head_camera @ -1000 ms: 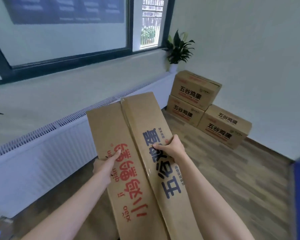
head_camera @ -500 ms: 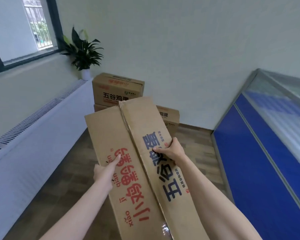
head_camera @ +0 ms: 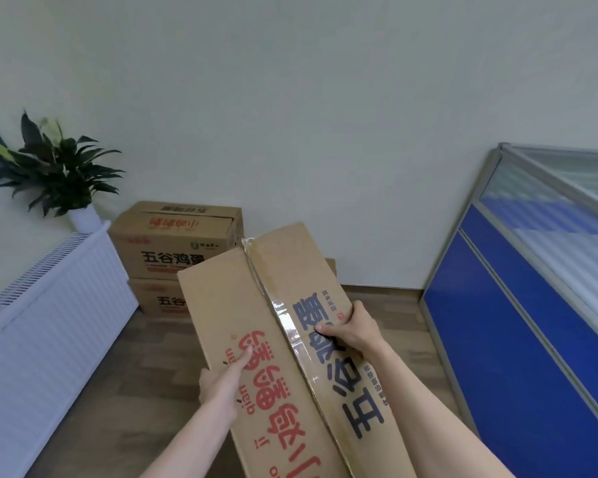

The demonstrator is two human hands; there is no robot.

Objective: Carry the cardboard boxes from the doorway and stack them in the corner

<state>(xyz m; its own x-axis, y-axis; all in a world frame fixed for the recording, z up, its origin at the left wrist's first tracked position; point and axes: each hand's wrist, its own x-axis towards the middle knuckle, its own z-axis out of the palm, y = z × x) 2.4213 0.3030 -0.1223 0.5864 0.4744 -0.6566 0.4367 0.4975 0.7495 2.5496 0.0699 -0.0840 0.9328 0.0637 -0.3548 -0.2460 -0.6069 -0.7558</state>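
boxes in view: four that I could count, one in my hands plus a two-high stack in the corner and just a sliver of another behind the one I held
carried box (head_camera: 277, 326): tilted, long side pointing away from me, taped seam running down the top, red print on the left flap and dark blue print on the right, held up in front of me over the floor
left hand (head_camera: 223, 381): was on the left edge of the box, thumb laid flat on the top by the red print, the rest of the fingers tucked under the side where I couldn't see them
right hand (head_camera: 354, 331): curled over the right edge, fingers gripping the top flap right on the blue lettering
top stacked box (head_camera: 173, 238): sat squarely on the bottom stacked box (head_camera: 159, 298), both pushed up against the wall
sliver box (head_camera: 331, 267): only a corner poked out past my box, couldn't tell much else
plants: one, a potted plant (head_camera: 54, 170) in a white pot on the ledge left of the stack
floor (head_camera: 125, 381): wood-look planks, brownish
room: plain pale wall (head_camera: 325, 115) ahead, white radiator cover (head_camera: 45, 315) along the left, blue partition (head_camera: 532, 339) with a frosted glass top on the right
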